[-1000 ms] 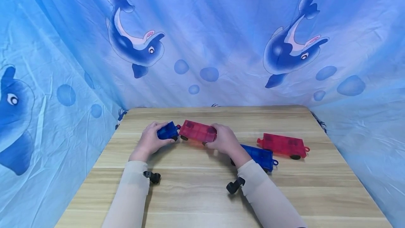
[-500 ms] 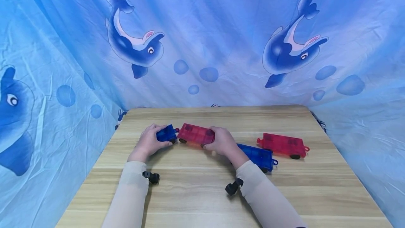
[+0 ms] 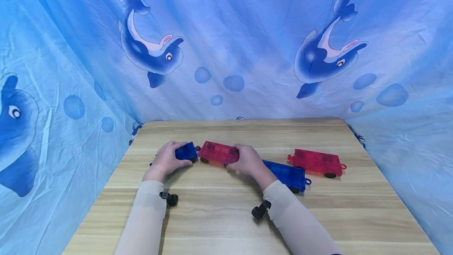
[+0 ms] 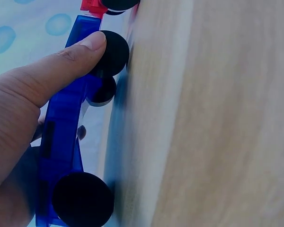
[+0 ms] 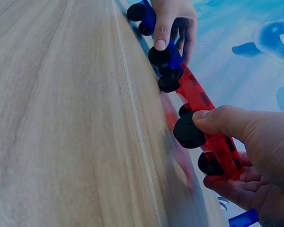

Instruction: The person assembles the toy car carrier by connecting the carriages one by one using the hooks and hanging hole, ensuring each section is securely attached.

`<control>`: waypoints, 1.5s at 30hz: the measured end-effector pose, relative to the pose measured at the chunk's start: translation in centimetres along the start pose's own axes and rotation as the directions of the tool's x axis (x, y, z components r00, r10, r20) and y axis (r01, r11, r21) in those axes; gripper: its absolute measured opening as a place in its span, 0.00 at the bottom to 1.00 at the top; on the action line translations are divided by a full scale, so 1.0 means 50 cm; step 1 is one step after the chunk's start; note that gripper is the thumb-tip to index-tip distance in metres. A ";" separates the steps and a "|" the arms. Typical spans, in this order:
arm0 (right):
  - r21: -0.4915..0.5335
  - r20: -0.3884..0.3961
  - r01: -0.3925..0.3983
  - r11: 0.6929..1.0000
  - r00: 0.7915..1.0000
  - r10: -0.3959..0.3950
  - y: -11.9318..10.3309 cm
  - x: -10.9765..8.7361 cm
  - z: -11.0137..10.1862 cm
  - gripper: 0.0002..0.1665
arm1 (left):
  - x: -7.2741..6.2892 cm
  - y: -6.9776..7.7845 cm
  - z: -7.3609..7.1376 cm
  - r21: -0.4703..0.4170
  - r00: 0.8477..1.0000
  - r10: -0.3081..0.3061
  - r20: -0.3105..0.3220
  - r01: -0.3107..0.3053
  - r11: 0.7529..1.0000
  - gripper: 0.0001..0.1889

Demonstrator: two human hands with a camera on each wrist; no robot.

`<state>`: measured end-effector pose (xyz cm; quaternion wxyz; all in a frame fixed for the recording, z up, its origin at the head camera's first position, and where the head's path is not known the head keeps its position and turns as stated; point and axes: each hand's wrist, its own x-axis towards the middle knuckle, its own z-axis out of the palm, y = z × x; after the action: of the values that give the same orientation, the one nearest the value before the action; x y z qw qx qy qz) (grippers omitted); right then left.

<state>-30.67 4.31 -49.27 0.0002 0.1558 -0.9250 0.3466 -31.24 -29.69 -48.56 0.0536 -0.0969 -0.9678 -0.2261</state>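
My left hand (image 3: 165,161) grips a see-through blue toy train car (image 3: 185,151) by its sides, the thumb beside a black wheel in the left wrist view. In my right hand (image 3: 247,161) is a red toy train car (image 3: 216,152), pinched near its right end; the right wrist view shows the thumb (image 5: 213,120) over a wheel. Both cars stand end to end with a small red coupling (image 3: 198,148) between them. Whether it is hooked is too small to tell. My palm hides much of the blue car in the head view.
A second blue car (image 3: 288,174) lies partly behind my right wrist. Further right, a second red car (image 3: 316,161) sits close to it, with a ring at its right end. The wooden table (image 3: 212,215) meets a dolphin-print cloth (image 3: 262,46) at the back.
Both hands have come slightly nearer to me, bringing the held blue and red cars along; the red car has also shifted a little left. The other two cars have stayed put.
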 end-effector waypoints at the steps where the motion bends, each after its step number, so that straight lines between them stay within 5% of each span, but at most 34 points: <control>1: 0.000 0.000 -0.003 1.000 1.000 0.003 0.001 0.000 0.001 0.49 | 0.000 -0.001 0.000 0.002 1.000 -0.001 0.001 0.001 1.000 0.46; 32: 0.020 0.082 -0.024 0.999 0.996 0.023 0.008 0.003 0.005 0.50 | -0.002 -0.008 -0.009 0.004 0.997 -0.048 0.059 0.048 0.999 0.48; 45: -0.078 0.125 0.023 0.997 0.992 -0.013 0.003 -0.007 -0.011 0.65 | -0.004 0.012 -0.024 -0.005 0.996 -0.017 0.090 0.018 1.000 0.55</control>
<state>-30.42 4.88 -49.00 -0.0481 0.1852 -0.9348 0.2993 -30.85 -29.73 -47.28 0.0078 -0.0987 -0.9693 -0.2249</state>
